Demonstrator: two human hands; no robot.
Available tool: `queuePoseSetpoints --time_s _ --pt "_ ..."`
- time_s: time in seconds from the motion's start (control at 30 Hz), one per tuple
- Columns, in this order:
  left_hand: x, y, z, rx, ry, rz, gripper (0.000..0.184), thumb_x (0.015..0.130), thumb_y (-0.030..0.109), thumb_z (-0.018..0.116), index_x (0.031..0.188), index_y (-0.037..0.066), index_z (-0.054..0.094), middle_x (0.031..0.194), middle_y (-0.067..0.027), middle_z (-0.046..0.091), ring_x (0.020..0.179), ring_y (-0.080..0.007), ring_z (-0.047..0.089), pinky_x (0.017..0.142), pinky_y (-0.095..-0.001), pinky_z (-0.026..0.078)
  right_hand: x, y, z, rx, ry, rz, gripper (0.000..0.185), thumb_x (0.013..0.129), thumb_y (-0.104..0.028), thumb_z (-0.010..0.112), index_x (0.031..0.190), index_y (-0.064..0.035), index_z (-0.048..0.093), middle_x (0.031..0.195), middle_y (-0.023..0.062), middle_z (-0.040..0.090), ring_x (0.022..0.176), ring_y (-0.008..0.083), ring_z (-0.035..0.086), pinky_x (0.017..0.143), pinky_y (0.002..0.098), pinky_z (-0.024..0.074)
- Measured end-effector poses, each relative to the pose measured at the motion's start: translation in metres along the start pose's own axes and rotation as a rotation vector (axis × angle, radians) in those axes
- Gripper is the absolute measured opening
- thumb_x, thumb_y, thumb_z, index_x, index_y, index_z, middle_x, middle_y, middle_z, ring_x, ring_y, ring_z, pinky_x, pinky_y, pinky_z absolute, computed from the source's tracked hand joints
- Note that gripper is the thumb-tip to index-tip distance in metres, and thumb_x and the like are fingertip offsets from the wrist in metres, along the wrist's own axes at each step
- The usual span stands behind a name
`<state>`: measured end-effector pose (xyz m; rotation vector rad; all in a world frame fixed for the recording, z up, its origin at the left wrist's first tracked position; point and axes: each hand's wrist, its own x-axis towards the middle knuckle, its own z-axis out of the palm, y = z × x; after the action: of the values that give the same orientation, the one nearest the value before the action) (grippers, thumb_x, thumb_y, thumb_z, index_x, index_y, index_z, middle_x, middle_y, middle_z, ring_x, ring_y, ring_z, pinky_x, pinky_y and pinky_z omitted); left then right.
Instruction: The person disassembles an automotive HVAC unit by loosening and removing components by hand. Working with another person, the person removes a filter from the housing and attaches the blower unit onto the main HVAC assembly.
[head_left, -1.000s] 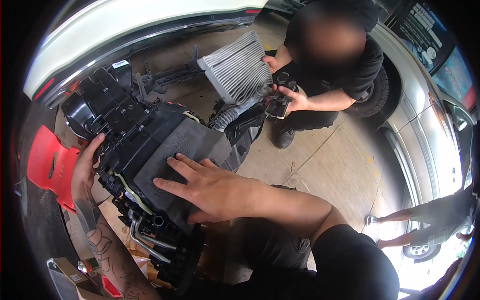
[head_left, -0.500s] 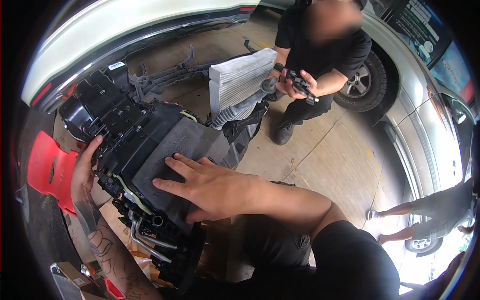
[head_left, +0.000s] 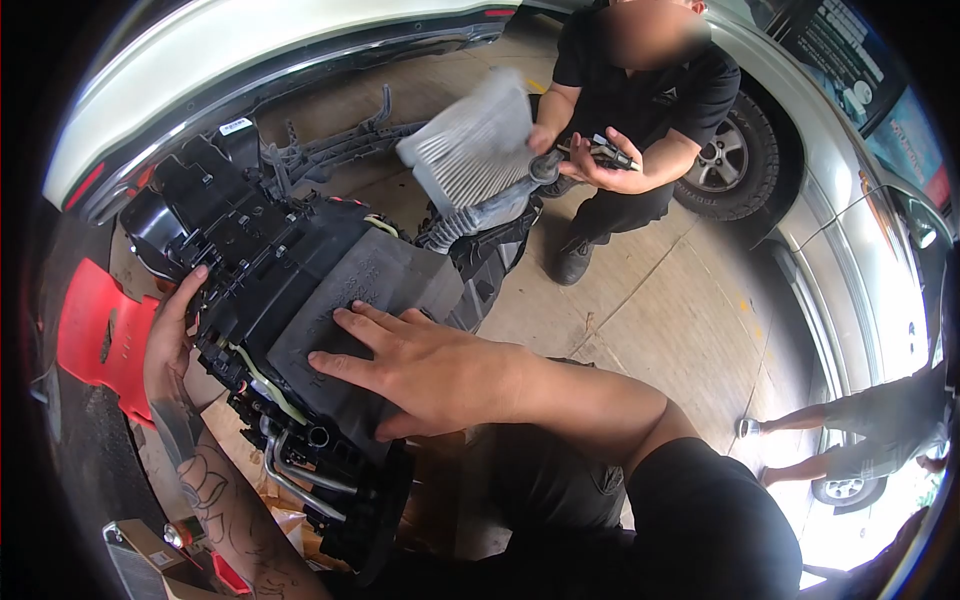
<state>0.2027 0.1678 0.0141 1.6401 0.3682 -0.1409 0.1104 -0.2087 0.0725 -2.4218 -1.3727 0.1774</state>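
A black plastic car air-conditioning unit [head_left: 290,262] with metal pipes [head_left: 283,465] stands in front of me. My right hand [head_left: 440,375] lies on the grey foam pad [head_left: 385,265] on top of it, palm down, fingers spread. At the unit's left side, my left hand [head_left: 172,335] holds the edge, its thumb side showing and its other fingers largely hidden. Beyond the unit, a co-worker's hand [head_left: 543,138] is at a pleated cabin filter [head_left: 480,145], blurred and tilted. The co-worker's other hand [head_left: 625,170] holds a small dark part [head_left: 610,152].
A ribbed hose [head_left: 470,220] lies beside the filter. A red plastic piece [head_left: 95,340] is at the left, with a cardboard box [head_left: 150,555] below it. Vehicles [head_left: 850,230] stand at the right and back. Another person's legs [head_left: 810,440] show at the far right.
The co-worker's one hand has moved onto the filter, which has tilted and shifted left. The other hand has turned with the dark part. My hands stay in place on the unit.
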Motion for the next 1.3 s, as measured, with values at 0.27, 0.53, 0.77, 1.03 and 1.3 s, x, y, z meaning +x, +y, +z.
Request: queuePoseSetpoints --time_s 0.27,0.53,0.77,1.03,1.3 --pt "-0.012 0.008 0.008 0.020 0.042 0.013 0.078 0.081 0.056 0.082 0.138 0.008 0.061 0.116 -0.0031 0.071 0.106 -0.0148 0.066 0.086 -0.0325 0.052 0.000 -0.001 0.000 -0.009 -0.004 -0.001 0.092 0.081 -0.034 0.085 0.158 -0.0091 0.040 0.155 0.0381 0.035 0.147 0.0525 0.035 0.112 0.0612 0.0407" --pt "-0.003 0.002 0.002 0.062 0.014 0.015 0.080 0.079 0.059 0.081 0.139 0.009 0.061 0.116 -0.0034 0.071 0.106 -0.0154 0.065 0.089 -0.0339 0.050 0.000 0.000 0.000 -0.001 -0.019 0.002 0.092 0.082 -0.033 0.084 0.158 -0.0101 0.038 0.156 0.0378 0.034 0.147 0.0529 0.034 0.113 0.0616 0.0393" --pt "-0.005 0.001 0.003 0.066 0.040 0.020 0.082 0.079 0.060 0.081 0.140 0.009 0.060 0.120 -0.0037 0.069 0.111 -0.0155 0.062 0.090 -0.0369 0.049 0.000 0.000 -0.002 -0.005 -0.048 0.012 0.093 0.082 -0.031 0.084 0.159 -0.0119 0.036 0.158 0.0367 0.030 0.148 0.0526 0.032 0.113 0.0615 0.0405" --pt "-0.001 -0.004 0.005 0.030 0.064 0.089 0.082 0.077 0.060 0.082 0.138 0.012 0.059 0.109 -0.0002 0.064 0.095 -0.0135 0.055 0.082 -0.0381 0.045 0.001 -0.001 -0.003 -0.005 -0.081 0.020 0.095 0.083 -0.029 0.083 0.161 -0.0137 0.032 0.160 0.0358 0.026 0.150 0.0514 0.030 0.111 0.0600 0.0418" --pt "-0.021 0.011 0.018 0.039 0.123 0.085 0.078 0.079 0.056 0.081 0.136 0.010 0.058 0.102 0.0004 0.064 0.079 -0.0098 0.058 0.069 -0.0291 0.045 0.001 -0.002 -0.003 0.021 -0.070 0.040 0.096 0.083 -0.030 0.084 0.162 -0.0165 0.031 0.160 0.0350 0.026 0.151 0.0514 0.027 0.114 0.0626 0.0394"
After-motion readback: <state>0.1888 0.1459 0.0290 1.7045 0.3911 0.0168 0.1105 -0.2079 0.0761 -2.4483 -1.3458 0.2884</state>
